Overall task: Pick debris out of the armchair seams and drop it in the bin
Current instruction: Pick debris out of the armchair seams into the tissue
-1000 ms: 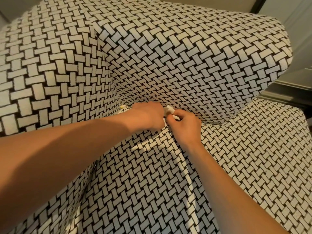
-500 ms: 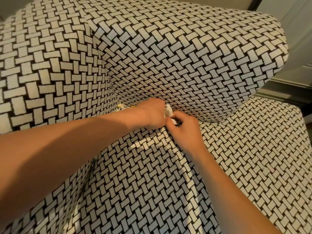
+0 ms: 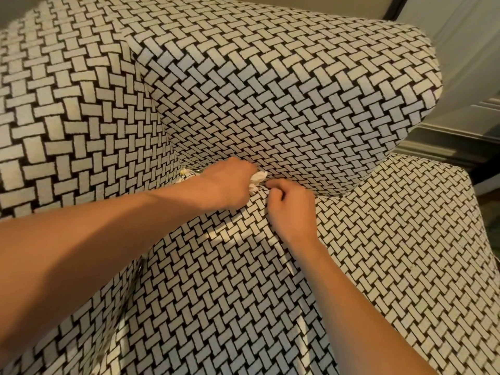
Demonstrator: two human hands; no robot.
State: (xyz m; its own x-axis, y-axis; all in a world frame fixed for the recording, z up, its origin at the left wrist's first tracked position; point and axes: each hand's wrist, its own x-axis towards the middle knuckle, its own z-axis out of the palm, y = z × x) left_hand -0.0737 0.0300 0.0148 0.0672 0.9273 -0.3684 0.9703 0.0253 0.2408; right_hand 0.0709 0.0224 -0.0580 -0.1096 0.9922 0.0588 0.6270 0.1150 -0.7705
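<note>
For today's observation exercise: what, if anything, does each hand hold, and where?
The left hand grips a crumpled white paper scrap by its left end; whether the right hand pinches anything cannot be told.

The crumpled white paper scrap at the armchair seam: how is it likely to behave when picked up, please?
The crumpled white paper scrap looks creased and thin, so it is probably very light and floppy. Its wrinkles suggest it will squash in the left hand rather than slip. Being thin, it might tear if yanked.

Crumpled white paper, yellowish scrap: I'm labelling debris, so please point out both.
crumpled white paper (image 3: 259, 177), head view: its exposed upper fold.
yellowish scrap (image 3: 185, 174), head view: the bit showing at the seam.
</note>
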